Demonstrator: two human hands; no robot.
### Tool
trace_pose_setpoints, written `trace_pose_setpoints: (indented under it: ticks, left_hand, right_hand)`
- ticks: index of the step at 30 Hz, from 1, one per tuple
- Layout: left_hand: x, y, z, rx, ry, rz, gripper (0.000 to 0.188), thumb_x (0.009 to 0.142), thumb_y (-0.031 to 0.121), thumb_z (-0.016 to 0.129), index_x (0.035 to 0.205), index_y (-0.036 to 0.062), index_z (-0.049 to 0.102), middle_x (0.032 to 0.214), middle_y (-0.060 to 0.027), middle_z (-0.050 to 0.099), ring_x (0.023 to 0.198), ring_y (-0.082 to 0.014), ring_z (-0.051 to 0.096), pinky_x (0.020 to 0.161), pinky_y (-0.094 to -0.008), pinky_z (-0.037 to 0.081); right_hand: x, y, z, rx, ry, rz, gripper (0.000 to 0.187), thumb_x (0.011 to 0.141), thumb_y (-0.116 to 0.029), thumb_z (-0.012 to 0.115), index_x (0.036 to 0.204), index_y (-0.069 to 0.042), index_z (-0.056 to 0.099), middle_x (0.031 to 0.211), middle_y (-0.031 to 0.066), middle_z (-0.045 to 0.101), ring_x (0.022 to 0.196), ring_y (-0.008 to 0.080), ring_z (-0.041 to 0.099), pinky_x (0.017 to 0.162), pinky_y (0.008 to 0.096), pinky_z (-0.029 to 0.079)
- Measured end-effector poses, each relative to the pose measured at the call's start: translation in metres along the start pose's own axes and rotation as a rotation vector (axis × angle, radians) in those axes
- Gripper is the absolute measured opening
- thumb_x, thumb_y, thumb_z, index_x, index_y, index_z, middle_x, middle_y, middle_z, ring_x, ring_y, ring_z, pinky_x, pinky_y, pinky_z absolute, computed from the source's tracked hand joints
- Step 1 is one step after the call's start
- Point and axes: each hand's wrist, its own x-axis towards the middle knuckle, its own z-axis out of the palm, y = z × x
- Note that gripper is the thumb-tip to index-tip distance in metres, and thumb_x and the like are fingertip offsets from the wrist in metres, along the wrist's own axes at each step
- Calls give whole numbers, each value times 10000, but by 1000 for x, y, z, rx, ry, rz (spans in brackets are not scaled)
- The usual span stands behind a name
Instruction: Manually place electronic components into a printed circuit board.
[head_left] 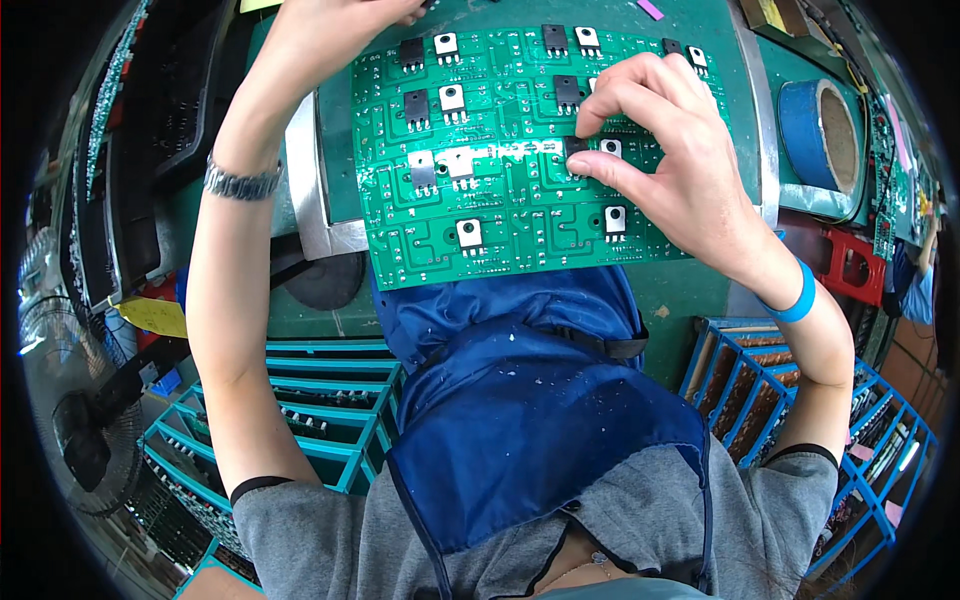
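A large green circuit board (500,250) lies before me, with rows of black transistors (416,108) and silver-faced transistors (452,102) standing on it. My right hand (665,130) is over the right half of the board. Its thumb and index finger pinch a black transistor (575,150) at the board's surface, beside a silver-faced one. My left hand (335,35) reaches past the far left corner of the board. The picture's upper edge cuts it off; the visible fingertips are curled near a small dark piece that I cannot make out.
A roll of blue tape (815,135) stands to the right of the board. Teal racks (330,385) at lower left and blue racks (750,370) at lower right hold boards. A fan (85,420) stands at far left, a red plastic piece (853,265) at right.
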Motion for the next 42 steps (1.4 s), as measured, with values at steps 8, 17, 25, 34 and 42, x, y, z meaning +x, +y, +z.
trace_pose_setpoints:
  ticks: [8,17,25,34,42]
  left_hand:
    - [-31,-34,-19,-136,-84,16,192,897,128,697,1050,12,687,883,-34,671,786,-94,628,728,-222,511]
    - [-47,-44,-22,-103,-105,49,280,923,203,703,1137,23,691,939,-16,682,829,-63,632,782,-207,517]
    - [-50,-49,-19,-156,-127,10,251,931,202,692,1111,27,696,930,-10,676,827,-58,621,779,-205,501]
    - [-51,-55,-18,-152,-134,25,245,931,204,694,1106,33,700,906,10,667,821,-42,594,784,-193,475]
    - [-54,-55,-19,-166,-118,17,244,926,197,699,1099,26,698,903,16,668,825,-39,599,783,-189,475]
  right_hand:
    - [0,1,0,71,-100,-6,197,761,-131,768,892,-103,625,864,20,638,859,244,555,763,375,409]
    - [9,3,-6,173,-189,10,193,775,-100,751,900,-51,612,868,76,657,851,257,594,784,385,441]
    - [10,0,-5,124,-204,2,251,759,-83,765,954,-34,615,911,53,637,824,227,552,707,335,445]
    - [14,1,-5,164,-263,8,257,751,-59,761,942,-29,591,893,66,618,815,234,552,688,335,437]
    - [26,1,-14,107,-334,51,266,766,-106,774,917,-25,570,874,62,573,830,235,537,713,338,432]
